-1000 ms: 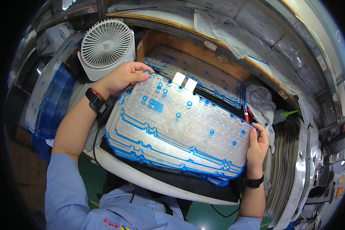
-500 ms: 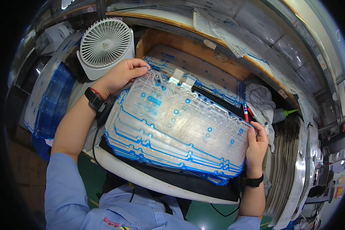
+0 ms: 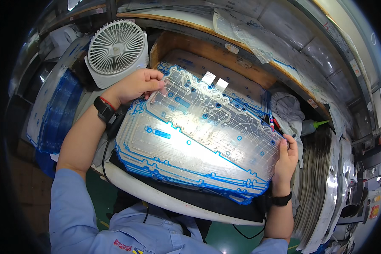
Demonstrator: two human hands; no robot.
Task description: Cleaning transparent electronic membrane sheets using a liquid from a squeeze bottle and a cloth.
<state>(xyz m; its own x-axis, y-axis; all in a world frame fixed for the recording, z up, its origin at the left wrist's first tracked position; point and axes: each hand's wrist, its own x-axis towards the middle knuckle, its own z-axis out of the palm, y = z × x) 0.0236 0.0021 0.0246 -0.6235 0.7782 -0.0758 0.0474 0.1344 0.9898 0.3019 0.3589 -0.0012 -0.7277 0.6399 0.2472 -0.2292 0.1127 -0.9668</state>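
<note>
A clear keyboard membrane sheet [image 3: 241, 112] with printed silver lines, blue marks and two pale connector tails is held at both ends. My left hand [image 3: 137, 86] pinches its upper left corner between thumb and fingers. At the right end, my right hand [image 3: 285, 158] grips the sheet's corner, thumb on top. Below it lies a fanned stack of similar blue-edged membrane sheets [image 3: 156, 146], resting on a black surface. Another pile of membrane sheets [image 3: 258, 91] is behind the held one, partly hidden by it.
A white fan [image 3: 117, 48] stands at the back left, near a tall blue-edged stack [image 3: 59, 110]. A wooden shelf [image 3: 190, 27] crosses the back. To the right are a red pen [image 3: 271, 122], a grey cloth [image 3: 287, 108], a green-tipped bottle [image 3: 311, 127] and stacked sheets [image 3: 313, 182].
The held sheet has shifted to the right and lifted apart from the stack, uncovering more of the sheet below. My right hand has moved slightly right; my left hand stays near the same corner.
</note>
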